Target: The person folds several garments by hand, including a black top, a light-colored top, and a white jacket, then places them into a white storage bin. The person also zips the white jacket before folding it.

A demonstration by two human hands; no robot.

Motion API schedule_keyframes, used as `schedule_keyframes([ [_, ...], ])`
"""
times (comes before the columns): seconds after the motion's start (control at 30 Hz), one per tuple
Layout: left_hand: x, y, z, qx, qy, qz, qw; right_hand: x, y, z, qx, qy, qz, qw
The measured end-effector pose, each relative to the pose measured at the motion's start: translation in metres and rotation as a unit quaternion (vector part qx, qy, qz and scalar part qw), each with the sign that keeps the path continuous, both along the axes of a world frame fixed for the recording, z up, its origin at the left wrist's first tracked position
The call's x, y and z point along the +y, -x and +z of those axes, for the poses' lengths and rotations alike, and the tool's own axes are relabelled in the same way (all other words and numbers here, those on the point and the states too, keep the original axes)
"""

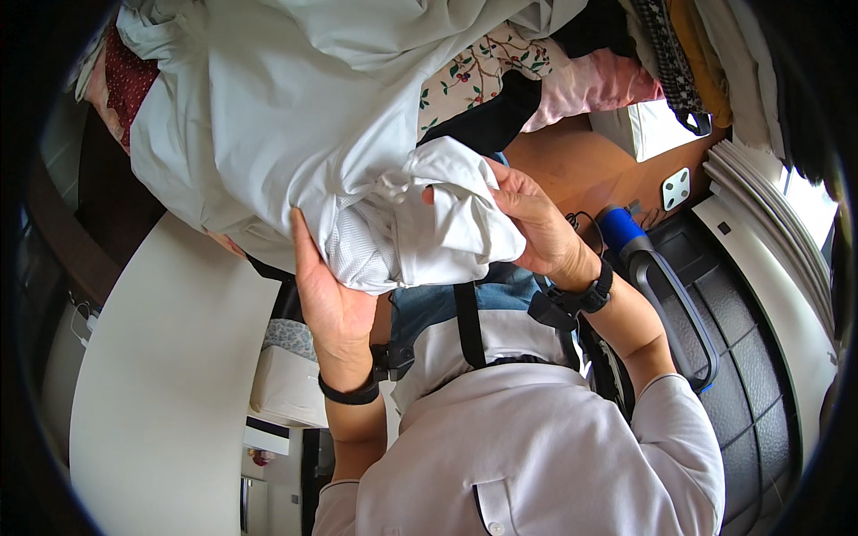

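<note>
A large white cloth garment (pixel 281 100) hangs in front of me and spreads away over the bed. Its near end is bunched up, with a white mesh lining (pixel 362 234) showing in the opening. My left hand (pixel 332 288) supports this end from the left, one digit upright along the outside and the other fingers hidden under the cloth. On the right, my right hand (pixel 536 214) grips a folded white flap (pixel 462 208) between thumb and fingers. A small knotted gather of cloth (pixel 395 184) lies between the hands. Each wrist wears a black strap.
Under the garment lie a berry-print cloth (pixel 479 67), a pink cloth (pixel 593 84) and black fabric. A blue-and-grey bladeless fan (pixel 620 231) stands right, near a white bathroom scale (pixel 676 189). A curved white tabletop (pixel 174 375) fills the left. Clothes (pixel 710 60) hang at upper right.
</note>
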State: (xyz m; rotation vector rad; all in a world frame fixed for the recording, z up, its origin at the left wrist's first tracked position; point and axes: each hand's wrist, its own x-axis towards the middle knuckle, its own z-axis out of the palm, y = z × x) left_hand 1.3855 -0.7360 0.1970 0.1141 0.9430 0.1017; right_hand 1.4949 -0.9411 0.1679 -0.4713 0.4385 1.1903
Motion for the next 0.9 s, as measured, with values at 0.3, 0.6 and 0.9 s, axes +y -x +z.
schedule_keyframes([
  [0.3,0.002,0.0,0.01,0.072,-0.237,-0.17,0.954,-0.006,0.001,0.004,0.008,0.013,0.006,1.0],
  [0.6,-0.012,-0.006,0.0,0.126,-0.431,-0.263,0.854,0.005,0.007,0.013,0.068,-0.037,-0.01,0.997],
  [0.9,-0.038,-0.02,0.042,-0.004,-0.556,-0.316,0.769,0.02,0.012,0.044,0.025,-0.033,-0.017,0.999],
])
